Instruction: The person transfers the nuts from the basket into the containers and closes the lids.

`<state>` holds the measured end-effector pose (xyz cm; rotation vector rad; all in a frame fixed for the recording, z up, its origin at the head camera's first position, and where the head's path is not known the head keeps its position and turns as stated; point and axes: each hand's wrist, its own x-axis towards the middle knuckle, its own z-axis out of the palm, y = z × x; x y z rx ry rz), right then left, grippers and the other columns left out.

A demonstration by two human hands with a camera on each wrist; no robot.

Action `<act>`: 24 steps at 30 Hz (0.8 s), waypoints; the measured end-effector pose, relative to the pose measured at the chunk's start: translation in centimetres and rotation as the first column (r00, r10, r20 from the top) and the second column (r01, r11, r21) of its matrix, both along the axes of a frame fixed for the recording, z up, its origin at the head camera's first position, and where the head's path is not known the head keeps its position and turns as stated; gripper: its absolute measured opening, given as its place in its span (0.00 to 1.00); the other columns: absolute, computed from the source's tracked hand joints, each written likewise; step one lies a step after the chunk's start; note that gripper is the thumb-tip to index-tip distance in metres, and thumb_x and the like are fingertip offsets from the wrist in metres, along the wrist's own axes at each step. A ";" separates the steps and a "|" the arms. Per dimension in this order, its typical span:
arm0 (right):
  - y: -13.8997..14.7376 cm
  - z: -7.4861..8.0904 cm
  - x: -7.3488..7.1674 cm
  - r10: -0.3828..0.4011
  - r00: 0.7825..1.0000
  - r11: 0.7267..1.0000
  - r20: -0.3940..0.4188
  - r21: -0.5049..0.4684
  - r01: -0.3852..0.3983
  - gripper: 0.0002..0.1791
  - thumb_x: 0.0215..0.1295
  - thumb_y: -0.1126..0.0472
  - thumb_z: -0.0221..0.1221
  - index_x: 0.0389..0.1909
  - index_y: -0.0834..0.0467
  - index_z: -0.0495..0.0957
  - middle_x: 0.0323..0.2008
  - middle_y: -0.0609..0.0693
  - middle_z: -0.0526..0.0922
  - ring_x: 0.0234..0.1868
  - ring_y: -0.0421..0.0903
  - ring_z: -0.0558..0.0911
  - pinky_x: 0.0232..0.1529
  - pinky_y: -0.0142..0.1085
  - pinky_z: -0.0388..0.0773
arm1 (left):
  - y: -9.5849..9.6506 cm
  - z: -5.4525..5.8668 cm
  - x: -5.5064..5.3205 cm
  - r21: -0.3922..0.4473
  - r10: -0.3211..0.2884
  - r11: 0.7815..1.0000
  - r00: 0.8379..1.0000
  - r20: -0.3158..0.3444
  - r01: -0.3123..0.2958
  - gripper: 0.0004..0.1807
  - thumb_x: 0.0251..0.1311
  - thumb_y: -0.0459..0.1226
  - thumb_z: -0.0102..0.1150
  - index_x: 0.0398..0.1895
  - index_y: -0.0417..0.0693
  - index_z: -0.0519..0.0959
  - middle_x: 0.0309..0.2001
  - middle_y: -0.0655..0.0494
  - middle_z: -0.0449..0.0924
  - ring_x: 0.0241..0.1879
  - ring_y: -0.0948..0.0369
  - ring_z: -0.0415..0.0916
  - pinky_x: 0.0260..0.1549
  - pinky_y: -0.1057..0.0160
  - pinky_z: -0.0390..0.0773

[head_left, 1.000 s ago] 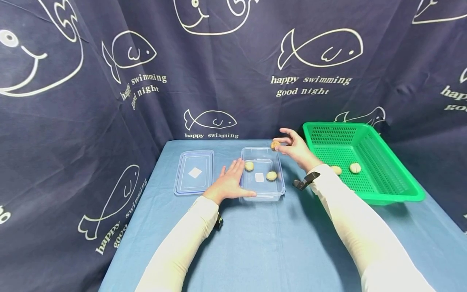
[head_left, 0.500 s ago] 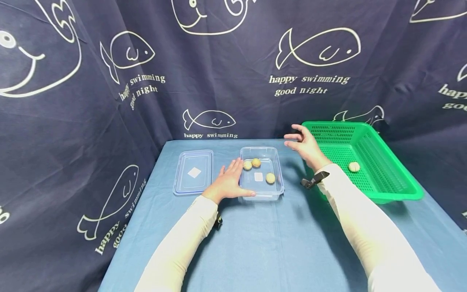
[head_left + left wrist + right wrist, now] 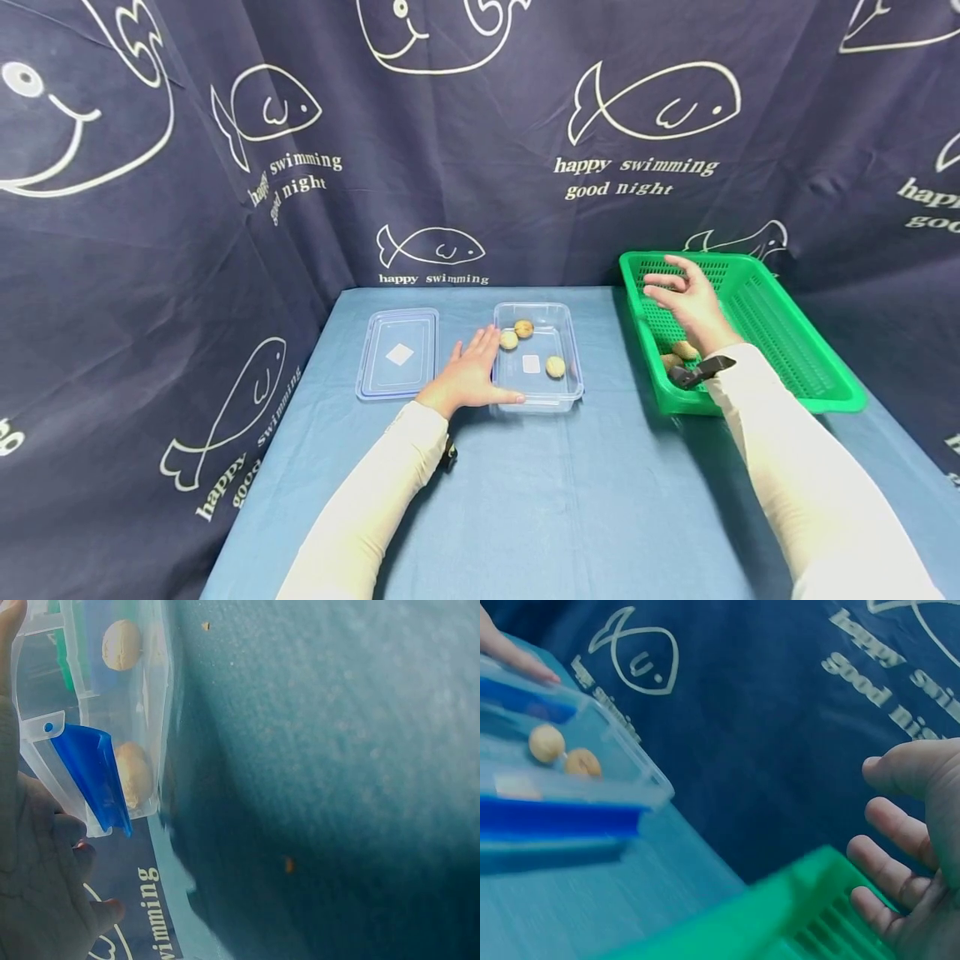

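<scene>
A clear plastic box [image 3: 546,400] holds three walnuts, among them a pale walnut [image 3: 555,367] near its front. My left hand [image 3: 470,377] rests along the box's left side, fingers spread. In the left wrist view the box's blue clip [image 3: 94,776] hangs beside the fingers. My right hand [image 3: 693,307] is over the green basket [image 3: 813,346], fingers loosely bent and nothing between them; the right wrist view shows the same bare fingers. Below that wrist, walnuts [image 3: 684,349] lie at the basket's left side, partly hidden by the wrist camera.
A clear lid [image 3: 400,354] with a blue edge lies flat left of the box. Blue cloth [image 3: 555,500] covers the table. A dark curtain [image 3: 465,167] printed with fish hangs behind and at the sides. Small crumbs [image 3: 289,864] lie on the cloth.
My right hand has let go of a walnut, which now lies in the box's back left part. The hand has moved right, over the basket. My left hand has stayed put.
</scene>
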<state>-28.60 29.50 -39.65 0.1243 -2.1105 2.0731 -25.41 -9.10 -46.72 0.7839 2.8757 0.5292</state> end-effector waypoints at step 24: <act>8.8 -1.3 2.1 -0.076 0.988 0.996 0.131 -0.046 0.082 0.48 0.66 0.69 0.65 0.80 0.52 0.48 0.40 0.31 0.87 0.39 0.27 0.84 0.36 0.22 0.77 | -0.1 -0.2 -0.3 0.025 -0.007 1.000 1.000 0.012 0.007 0.73 0.44 0.75 0.62 0.83 0.46 0.38 0.82 0.50 0.35 0.81 0.49 0.36 0.74 0.38 0.40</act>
